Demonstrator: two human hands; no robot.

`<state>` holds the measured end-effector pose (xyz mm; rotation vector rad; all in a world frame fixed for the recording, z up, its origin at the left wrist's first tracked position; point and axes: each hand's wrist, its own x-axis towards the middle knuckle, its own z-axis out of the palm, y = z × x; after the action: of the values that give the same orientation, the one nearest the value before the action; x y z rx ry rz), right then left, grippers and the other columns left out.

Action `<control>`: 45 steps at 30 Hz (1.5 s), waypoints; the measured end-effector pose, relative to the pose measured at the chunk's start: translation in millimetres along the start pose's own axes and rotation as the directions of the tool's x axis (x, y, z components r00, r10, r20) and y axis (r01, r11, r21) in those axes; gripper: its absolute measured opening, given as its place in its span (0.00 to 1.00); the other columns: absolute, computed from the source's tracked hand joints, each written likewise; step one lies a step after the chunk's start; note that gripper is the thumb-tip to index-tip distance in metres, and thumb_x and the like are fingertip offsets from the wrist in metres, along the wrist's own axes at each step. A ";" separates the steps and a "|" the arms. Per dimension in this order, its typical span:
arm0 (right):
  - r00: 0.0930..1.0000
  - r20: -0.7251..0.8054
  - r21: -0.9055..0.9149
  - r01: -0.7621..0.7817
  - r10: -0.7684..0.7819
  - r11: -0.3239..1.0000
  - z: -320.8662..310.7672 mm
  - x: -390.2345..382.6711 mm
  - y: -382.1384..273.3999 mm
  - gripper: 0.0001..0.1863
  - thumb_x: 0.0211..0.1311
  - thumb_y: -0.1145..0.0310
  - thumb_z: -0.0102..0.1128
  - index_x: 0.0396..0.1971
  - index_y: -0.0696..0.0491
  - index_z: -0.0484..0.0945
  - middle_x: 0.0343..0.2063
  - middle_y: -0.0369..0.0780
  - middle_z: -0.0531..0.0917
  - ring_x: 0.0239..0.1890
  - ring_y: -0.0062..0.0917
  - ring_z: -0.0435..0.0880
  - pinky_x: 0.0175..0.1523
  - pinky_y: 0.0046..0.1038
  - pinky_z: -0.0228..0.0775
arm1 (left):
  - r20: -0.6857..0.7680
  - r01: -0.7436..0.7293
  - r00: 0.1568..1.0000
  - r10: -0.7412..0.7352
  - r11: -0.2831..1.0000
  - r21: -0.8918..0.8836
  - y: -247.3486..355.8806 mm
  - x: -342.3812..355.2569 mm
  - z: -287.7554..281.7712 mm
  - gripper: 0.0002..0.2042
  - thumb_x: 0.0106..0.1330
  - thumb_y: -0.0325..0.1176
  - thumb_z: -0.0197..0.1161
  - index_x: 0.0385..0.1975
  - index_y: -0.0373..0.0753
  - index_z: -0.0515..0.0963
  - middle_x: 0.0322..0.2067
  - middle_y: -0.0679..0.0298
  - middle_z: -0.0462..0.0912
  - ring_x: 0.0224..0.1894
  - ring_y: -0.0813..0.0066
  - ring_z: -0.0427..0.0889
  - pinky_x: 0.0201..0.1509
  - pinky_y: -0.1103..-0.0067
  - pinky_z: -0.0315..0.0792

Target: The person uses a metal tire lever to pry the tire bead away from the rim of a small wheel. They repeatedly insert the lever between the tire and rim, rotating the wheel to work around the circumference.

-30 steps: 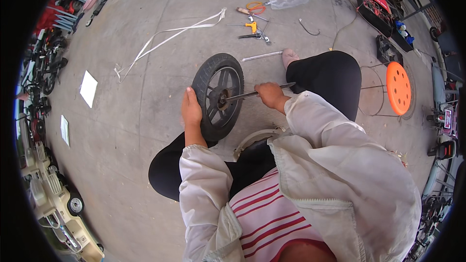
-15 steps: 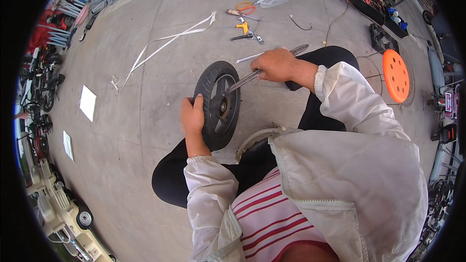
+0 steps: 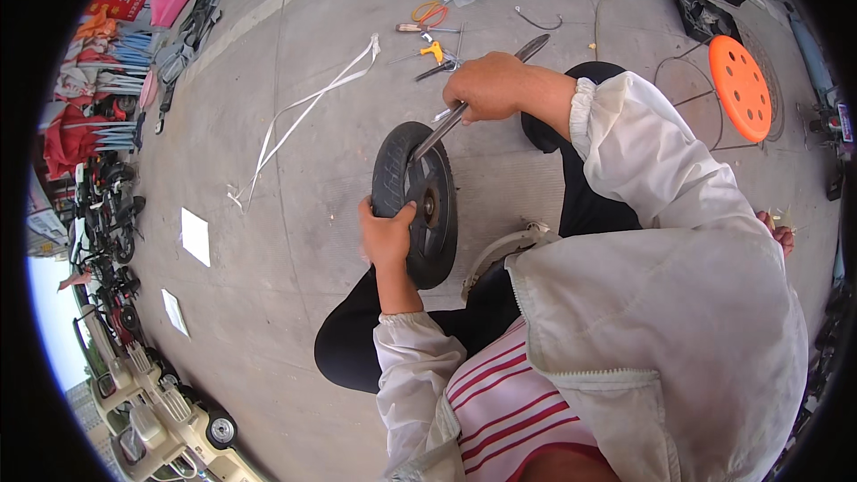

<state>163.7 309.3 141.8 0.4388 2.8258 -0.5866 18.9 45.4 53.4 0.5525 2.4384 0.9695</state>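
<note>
A small wheel with a black tyre (image 3: 393,161) and dark spokes stands upright in front of me, between my bent legs. My left hand (image 3: 388,234) is wrapped round the tyre's near left side, the thumb toward the rim. My right hand (image 3: 491,87) grips a long metal tyre lever (image 3: 439,134). The lever slants down to the left, its lower tip at the upper inner edge of the tyre. Its flattened other end sticks out beyond my fist. Whether the tip is hooked under the tyre bead, I cannot tell.
Beyond the wheel lie a yellow-handled tool (image 3: 434,51), a screwdriver (image 3: 412,28) and an orange cord (image 3: 430,12). White strapping (image 3: 308,112) lies to the left. An orange round stool (image 3: 740,89) stands at right. Another person's fingers (image 3: 782,234) show at the far right.
The view has shifted, so the floor things sit differently. The lever's tip has moved from near the hub to the tyre's inner edge, and the lever is steeper. Both hands keep their grips.
</note>
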 end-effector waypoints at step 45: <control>0.982 -0.130 0.105 -0.126 0.139 0.987 -27.7 -31.4 24.8 0.10 0.55 0.60 0.65 0.34 0.50 0.82 0.32 0.37 0.84 0.38 0.33 0.83 0.38 0.38 0.73 | -0.650 -0.904 0.408 0.641 0.383 -0.190 146.5 2.6 -111.9 0.35 0.56 0.35 0.64 0.60 0.25 0.56 0.50 0.41 0.71 0.49 0.54 0.79 0.48 0.64 0.83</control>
<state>196.9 335.0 166.5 0.7047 2.8756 -0.6916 -15.6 85.6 230.0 1.5423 1.9781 2.3650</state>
